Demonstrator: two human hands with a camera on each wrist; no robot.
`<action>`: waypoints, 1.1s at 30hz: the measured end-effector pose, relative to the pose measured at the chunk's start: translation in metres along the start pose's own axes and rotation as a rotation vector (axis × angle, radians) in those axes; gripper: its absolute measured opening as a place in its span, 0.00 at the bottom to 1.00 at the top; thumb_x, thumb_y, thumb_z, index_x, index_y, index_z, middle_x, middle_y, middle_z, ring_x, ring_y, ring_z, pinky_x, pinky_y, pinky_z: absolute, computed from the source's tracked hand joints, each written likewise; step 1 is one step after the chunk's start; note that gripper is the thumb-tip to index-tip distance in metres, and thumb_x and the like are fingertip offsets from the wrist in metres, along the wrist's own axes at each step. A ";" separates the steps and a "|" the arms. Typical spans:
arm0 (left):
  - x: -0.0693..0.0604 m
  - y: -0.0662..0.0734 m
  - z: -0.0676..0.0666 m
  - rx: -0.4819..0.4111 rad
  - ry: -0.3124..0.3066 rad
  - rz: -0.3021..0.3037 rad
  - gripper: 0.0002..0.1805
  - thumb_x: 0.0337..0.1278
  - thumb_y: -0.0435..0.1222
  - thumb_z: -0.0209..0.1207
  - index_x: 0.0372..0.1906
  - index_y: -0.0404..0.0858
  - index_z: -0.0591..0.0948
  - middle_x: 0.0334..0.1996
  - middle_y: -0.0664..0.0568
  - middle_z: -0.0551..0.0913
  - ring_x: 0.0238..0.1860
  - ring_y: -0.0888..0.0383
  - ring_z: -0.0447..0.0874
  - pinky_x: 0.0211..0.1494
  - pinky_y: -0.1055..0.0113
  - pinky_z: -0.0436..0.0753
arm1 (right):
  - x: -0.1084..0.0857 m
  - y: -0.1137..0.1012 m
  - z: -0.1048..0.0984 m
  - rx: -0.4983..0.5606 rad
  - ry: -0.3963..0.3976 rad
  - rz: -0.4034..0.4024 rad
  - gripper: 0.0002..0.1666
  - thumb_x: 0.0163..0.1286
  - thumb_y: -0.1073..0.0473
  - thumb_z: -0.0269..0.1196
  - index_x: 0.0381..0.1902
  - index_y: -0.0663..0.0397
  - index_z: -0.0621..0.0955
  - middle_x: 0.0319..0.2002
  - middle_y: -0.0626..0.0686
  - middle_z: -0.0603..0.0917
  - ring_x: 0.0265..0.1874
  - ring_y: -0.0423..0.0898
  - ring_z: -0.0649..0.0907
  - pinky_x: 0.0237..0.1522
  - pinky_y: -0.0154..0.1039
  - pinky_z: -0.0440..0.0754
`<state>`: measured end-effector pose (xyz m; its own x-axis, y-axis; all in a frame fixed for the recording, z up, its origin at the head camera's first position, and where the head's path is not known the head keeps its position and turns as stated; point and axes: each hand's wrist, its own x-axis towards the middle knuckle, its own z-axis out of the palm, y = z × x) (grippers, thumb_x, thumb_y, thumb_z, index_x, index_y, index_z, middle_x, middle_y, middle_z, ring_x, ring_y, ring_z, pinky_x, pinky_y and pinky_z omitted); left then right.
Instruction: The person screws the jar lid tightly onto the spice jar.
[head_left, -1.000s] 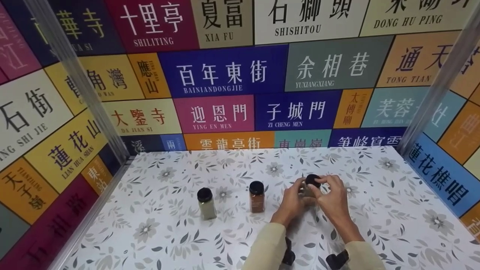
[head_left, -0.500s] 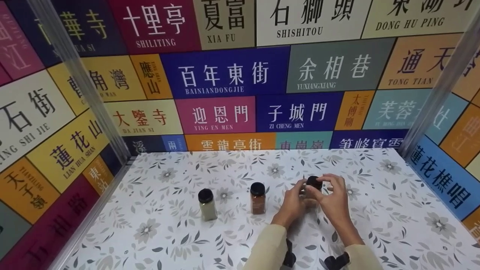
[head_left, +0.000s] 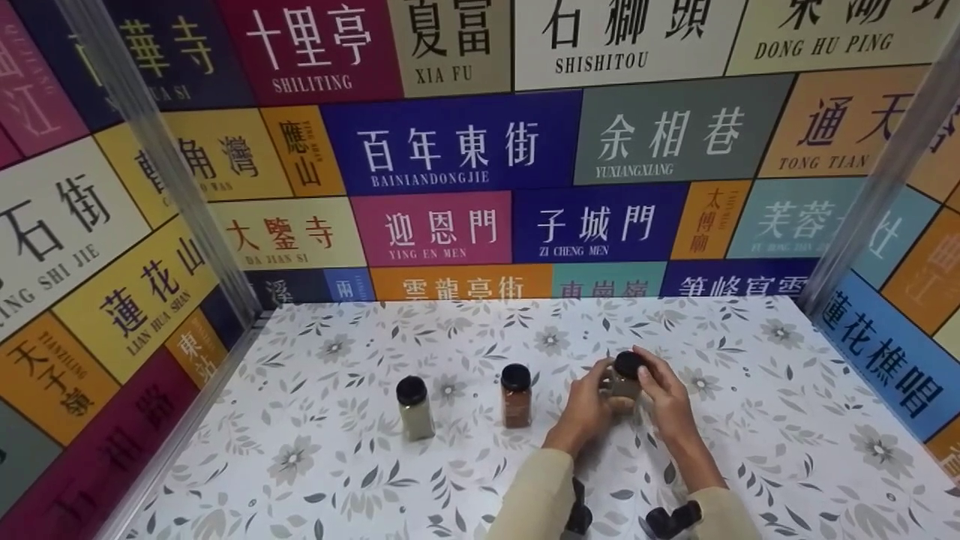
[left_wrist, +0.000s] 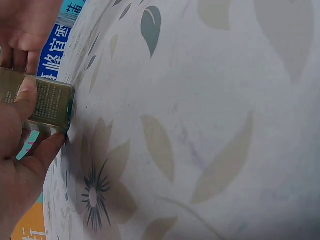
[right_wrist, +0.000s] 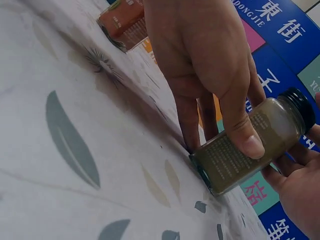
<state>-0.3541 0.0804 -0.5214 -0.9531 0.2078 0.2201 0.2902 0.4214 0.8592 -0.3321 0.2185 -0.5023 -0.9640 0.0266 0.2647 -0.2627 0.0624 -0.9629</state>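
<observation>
A square glass spice jar (head_left: 624, 385) of olive-brown powder stands upright at the table's right. My left hand (head_left: 587, 405) grips its body, thumb (right_wrist: 250, 145) across the printed label and the other fingers round the far side. Around the black cap (head_left: 628, 363) curl the fingers and thumb of my right hand (head_left: 669, 401). In the right wrist view some right fingers lie behind the glass below the cap (right_wrist: 298, 107). The left wrist view shows the lower part of the jar (left_wrist: 52, 102); its cap is out of that picture.
Left of my hands stand a spice jar of reddish-brown powder (head_left: 516, 401) and, farther left, a jar of pale greenish powder (head_left: 415, 412), both black-capped. A floral cloth (head_left: 337, 465) covers the table. Sign-printed panels (head_left: 450, 150) and clear corner posts (head_left: 862, 180) enclose it.
My right hand's fingers have turned round the cap, from above it to its right side. My left hand keeps its grip, and the other two jars stay put.
</observation>
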 end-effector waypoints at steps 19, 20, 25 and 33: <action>-0.002 0.002 -0.002 0.005 -0.005 0.006 0.32 0.52 0.36 0.71 0.65 0.49 0.75 0.55 0.47 0.86 0.56 0.57 0.85 0.62 0.69 0.80 | 0.006 0.009 0.004 -0.063 0.120 0.014 0.25 0.72 0.66 0.61 0.63 0.70 0.70 0.62 0.67 0.78 0.50 0.21 0.79 0.54 0.17 0.76; -0.002 0.002 -0.002 0.001 -0.005 0.005 0.33 0.52 0.36 0.71 0.65 0.50 0.75 0.55 0.47 0.86 0.56 0.57 0.85 0.62 0.69 0.80 | 0.006 0.009 0.004 -0.069 0.122 0.021 0.25 0.72 0.65 0.61 0.63 0.69 0.70 0.61 0.65 0.79 0.49 0.21 0.79 0.54 0.17 0.76; -0.003 0.003 -0.003 -0.008 -0.014 -0.020 0.33 0.53 0.36 0.70 0.66 0.51 0.74 0.56 0.48 0.86 0.57 0.57 0.85 0.63 0.68 0.79 | 0.005 0.007 0.003 -0.078 0.116 0.051 0.26 0.72 0.64 0.62 0.64 0.67 0.69 0.61 0.63 0.79 0.49 0.22 0.79 0.55 0.17 0.74; -0.002 0.002 -0.003 0.022 -0.001 -0.001 0.33 0.52 0.37 0.71 0.65 0.49 0.75 0.54 0.49 0.87 0.55 0.58 0.85 0.60 0.71 0.80 | 0.002 0.004 -0.002 -0.049 0.022 -0.011 0.27 0.78 0.61 0.54 0.71 0.62 0.69 0.65 0.49 0.80 0.54 0.21 0.78 0.56 0.17 0.74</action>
<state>-0.3516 0.0781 -0.5194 -0.9534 0.2084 0.2182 0.2908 0.4409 0.8491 -0.3348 0.2211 -0.5058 -0.9597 0.0479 0.2767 -0.2702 0.1116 -0.9563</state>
